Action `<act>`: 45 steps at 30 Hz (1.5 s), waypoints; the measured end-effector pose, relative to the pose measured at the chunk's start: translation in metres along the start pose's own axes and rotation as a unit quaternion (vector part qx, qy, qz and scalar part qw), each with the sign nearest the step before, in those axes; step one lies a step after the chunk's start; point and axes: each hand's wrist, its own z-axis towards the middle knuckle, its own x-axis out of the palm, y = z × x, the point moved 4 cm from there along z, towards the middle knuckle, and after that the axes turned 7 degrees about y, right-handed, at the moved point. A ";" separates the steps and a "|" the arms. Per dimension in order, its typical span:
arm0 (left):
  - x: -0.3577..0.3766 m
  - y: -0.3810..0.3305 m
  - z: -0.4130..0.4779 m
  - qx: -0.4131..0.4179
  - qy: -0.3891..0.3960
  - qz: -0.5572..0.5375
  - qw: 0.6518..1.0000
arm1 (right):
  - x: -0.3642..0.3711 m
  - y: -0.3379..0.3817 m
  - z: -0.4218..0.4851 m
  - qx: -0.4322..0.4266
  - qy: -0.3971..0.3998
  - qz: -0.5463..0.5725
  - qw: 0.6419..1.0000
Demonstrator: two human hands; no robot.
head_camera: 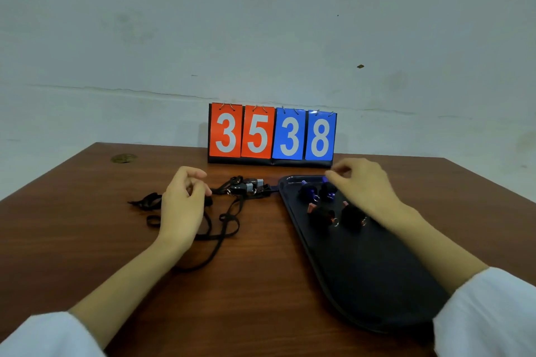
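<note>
Four whistles sit close together at the far end of the tray.

Risk 1: they lie nearly touching. Fingers closing on one could nudge its neighbour and send it sliding on the slick tray.

Risk 2: the lanyards on the table are looped over one another and run to the grey whistles. A tug on one strap would likely drag the lot.

The right hand hovers over the rear purple whistle, fingertips curled just above its mouthpiece. We cannot tell whether they pinch it.

The left hand lies over the lanyards, fingers loosely curled, gripping nothing we can see.
</note>
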 end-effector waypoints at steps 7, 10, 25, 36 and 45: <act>-0.003 0.012 0.006 -0.014 -0.006 0.028 0.999 | 0.089 0.084 0.039 -0.111 0.157 -0.014 0.981; -0.003 0.013 0.009 -0.014 -0.002 0.028 1.000 | 0.108 0.086 0.055 -0.104 0.123 -0.099 0.982; 0.008 0.001 0.004 0.030 0.073 0.045 0.996 | 0.074 0.112 0.020 -0.251 0.111 -0.015 0.962; 0.024 -0.023 -0.014 0.049 0.201 -0.095 0.974 | 0.056 0.114 -0.017 -0.048 0.144 0.447 0.882; 0.020 -0.006 -0.003 -0.126 0.257 -0.245 0.926 | 0.053 0.095 -0.010 0.179 0.161 0.892 0.382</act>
